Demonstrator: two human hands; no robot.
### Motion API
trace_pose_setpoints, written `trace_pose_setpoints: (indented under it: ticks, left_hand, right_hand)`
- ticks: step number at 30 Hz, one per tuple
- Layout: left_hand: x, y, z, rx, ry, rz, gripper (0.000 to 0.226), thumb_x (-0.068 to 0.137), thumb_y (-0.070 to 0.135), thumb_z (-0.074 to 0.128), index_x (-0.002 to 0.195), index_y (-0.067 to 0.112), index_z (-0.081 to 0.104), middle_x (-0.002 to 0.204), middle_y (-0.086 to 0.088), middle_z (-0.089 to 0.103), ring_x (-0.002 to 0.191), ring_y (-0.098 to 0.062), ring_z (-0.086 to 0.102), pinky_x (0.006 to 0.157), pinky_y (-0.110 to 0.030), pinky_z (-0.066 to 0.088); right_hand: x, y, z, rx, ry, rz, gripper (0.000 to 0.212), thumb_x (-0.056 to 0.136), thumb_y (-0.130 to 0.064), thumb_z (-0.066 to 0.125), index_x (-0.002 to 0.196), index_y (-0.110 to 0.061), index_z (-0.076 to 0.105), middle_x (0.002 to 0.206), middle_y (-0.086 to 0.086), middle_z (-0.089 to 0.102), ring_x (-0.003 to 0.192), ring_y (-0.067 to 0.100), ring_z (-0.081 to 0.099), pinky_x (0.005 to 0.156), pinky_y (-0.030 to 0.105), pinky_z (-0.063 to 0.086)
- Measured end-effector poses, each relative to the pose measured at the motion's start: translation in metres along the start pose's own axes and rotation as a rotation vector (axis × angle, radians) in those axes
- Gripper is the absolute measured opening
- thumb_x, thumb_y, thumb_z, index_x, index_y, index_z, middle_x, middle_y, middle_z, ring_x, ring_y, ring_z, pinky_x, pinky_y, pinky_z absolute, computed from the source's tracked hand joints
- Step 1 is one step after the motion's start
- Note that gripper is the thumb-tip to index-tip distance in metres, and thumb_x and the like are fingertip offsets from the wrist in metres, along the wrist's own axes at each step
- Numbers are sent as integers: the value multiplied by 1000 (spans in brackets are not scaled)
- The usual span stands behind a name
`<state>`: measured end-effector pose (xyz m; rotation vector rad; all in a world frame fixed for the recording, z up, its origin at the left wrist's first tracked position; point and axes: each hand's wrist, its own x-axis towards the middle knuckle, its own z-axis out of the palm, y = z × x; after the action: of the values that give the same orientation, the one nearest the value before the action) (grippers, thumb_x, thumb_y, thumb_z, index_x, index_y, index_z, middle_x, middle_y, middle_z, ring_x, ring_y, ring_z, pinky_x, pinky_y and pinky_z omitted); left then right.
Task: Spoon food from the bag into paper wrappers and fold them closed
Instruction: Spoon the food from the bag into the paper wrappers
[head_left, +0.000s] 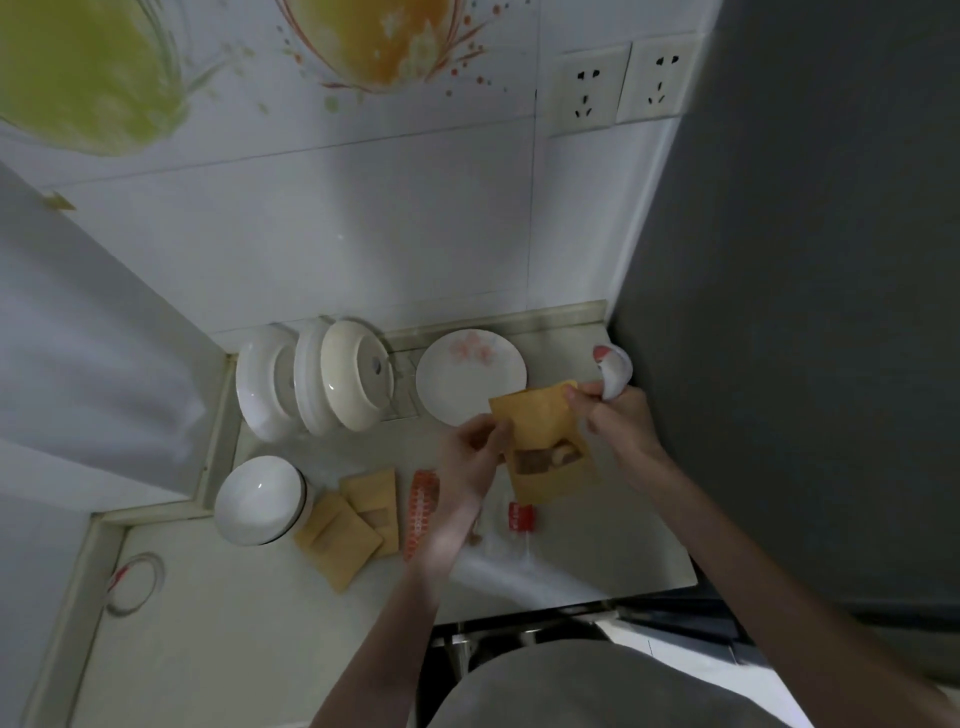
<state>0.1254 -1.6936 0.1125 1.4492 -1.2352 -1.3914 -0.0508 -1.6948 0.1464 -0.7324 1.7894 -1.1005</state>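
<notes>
The kraft paper bag (545, 441) is held above the countertop (260, 623), just in front of the white plate (467, 376). Its long axis runs roughly away from the person, mouth toward the wall, window end nearest. The left hand (470, 457) pinches its left edge; the right hand (615, 410) pinches the top corner while gripping a white ceramic spoon (615, 369).
</notes>
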Motion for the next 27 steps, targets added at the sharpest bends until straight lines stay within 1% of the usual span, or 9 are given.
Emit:
trace_pose_setpoints:
  ticks: [4,8,12,13,16,19,22,24,27]
  left_hand:
    - [0,0,8,63,37,7,13,76,38,66,70,27,69,71,3,69,78,-24,68,73,-52,56]
    - [-2,-17,19,77,33,13,10,76,34,65,69,31,71,72,3,72,76,-20,70,71,-55,57]
    - [1,-43,29,37,26,-85,9,82,27,71,74,23,75,74,-2,73,74,-20,69,72,-55,57]
    - [2,-48,32,25,45,-112,8,82,25,73,77,20,76,75,-3,74,75,-21,70,73,-55,57]
    - [8,-68,48,89,57,-163,7,82,23,74,82,16,77,73,-2,74,71,-21,71,69,-46,59]
    - [19,-91,65,200,50,-230,10,78,24,72,84,18,77,75,4,73,70,-11,69,66,-32,56]
    - [29,-112,80,326,0,-296,17,77,28,72,90,19,78,83,3,75,76,-10,69,69,-30,57]
    - [33,-122,88,337,-9,-332,17,78,23,71,92,16,78,87,1,76,77,-11,68,71,-28,57]
    - [38,-130,98,355,18,-358,8,77,13,70,79,15,78,71,5,68,60,-2,57,62,-19,48]
  right_hand:
    - [-2,15,-6,-34,-56,29,20,80,-18,73,66,-29,63,64,-6,61,57,6,56,54,20,46]
    - [0,33,-12,-80,-3,27,23,77,-12,75,98,-19,70,86,2,66,81,15,63,71,24,49]
    - [6,60,-13,-6,-6,64,38,82,-12,69,103,-42,59,83,-16,65,72,-10,62,59,5,47]
    - [10,68,-13,1,8,102,37,82,-13,68,108,-39,61,87,-14,67,74,-9,63,62,9,50]
    - [29,92,-11,-107,67,228,29,83,-19,67,112,-15,68,104,6,70,95,18,66,85,34,55]
    - [48,111,-13,-152,94,277,29,83,-17,65,110,-8,69,104,12,70,98,25,66,79,34,53]
    - [63,132,-15,-203,77,296,30,84,-13,63,113,-7,65,107,15,68,98,26,64,73,30,49]
    - [70,146,-16,-218,77,330,31,85,-14,64,115,-8,64,110,14,66,100,25,63,77,33,51]
    - [78,163,-17,-245,79,366,31,84,-16,64,115,-9,64,109,13,66,101,25,63,85,36,52]
